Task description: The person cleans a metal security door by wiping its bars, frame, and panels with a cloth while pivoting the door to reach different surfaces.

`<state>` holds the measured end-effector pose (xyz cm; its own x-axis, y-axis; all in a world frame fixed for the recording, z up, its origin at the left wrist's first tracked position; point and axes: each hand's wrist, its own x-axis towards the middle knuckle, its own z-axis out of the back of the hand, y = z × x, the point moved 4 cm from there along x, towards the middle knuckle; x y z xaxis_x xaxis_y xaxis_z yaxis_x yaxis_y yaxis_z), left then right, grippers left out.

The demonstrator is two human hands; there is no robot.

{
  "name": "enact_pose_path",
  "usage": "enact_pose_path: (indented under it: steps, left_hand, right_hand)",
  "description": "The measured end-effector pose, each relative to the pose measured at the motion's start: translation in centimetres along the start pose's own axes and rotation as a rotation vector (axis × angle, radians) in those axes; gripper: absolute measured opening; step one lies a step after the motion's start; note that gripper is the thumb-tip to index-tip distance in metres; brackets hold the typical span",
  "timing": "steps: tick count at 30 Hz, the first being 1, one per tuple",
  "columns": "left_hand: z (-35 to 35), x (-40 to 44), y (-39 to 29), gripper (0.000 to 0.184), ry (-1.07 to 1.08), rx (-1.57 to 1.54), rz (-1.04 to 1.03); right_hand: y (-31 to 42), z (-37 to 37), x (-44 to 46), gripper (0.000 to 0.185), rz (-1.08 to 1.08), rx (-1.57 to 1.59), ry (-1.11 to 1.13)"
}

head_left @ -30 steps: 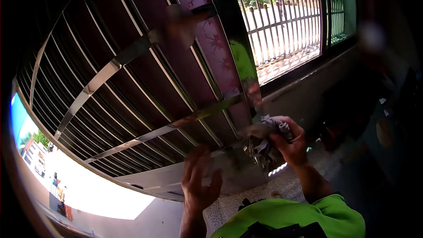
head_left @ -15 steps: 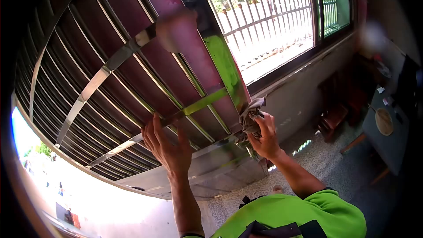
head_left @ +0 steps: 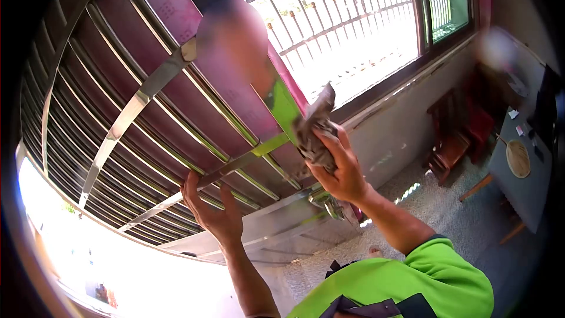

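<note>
In front of me stands a shiny metal door with vertical bars, flat cross bands [head_left: 126, 112] and reddish panels [head_left: 159, 0] behind them. My left hand [head_left: 216, 215] rests against the bars near the lower cross band, its fingers stretched and spread, holding nothing. Bunched in my right hand [head_left: 346, 174] is a crumpled grey-brown rag [head_left: 316, 141], at the door's polished side edge. The bright green of my shirt is mirrored in that edge. Just below the rag, a metal handle or lock [head_left: 326, 201] sticks out from the door.
A window [head_left: 347, 41] with outside bars lies beyond the door edge. On the right are a dark red wooden chair [head_left: 450, 150] and a table [head_left: 518, 171] carrying a round woven fan [head_left: 518, 159]. Speckled floor [head_left: 429, 221] shows below. Bright daylight enters at lower left.
My right hand has moved the rag up and slightly left along the door edge, uncovering the handle. My left hand has shifted slightly left and down. The door's edge appears further left.
</note>
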<state>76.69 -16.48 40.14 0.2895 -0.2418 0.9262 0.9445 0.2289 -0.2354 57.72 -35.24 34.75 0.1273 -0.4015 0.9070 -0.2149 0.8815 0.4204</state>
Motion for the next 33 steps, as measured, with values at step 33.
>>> enact_pose_path:
  steps: [33]
  left_hand:
    - [6.7, -1.3, -3.0, 0.059, 0.269, -0.186, 0.231]
  right_hand:
    - [-1.5, 2.9, -8.2, 0.02, -0.69, 0.796, 0.237]
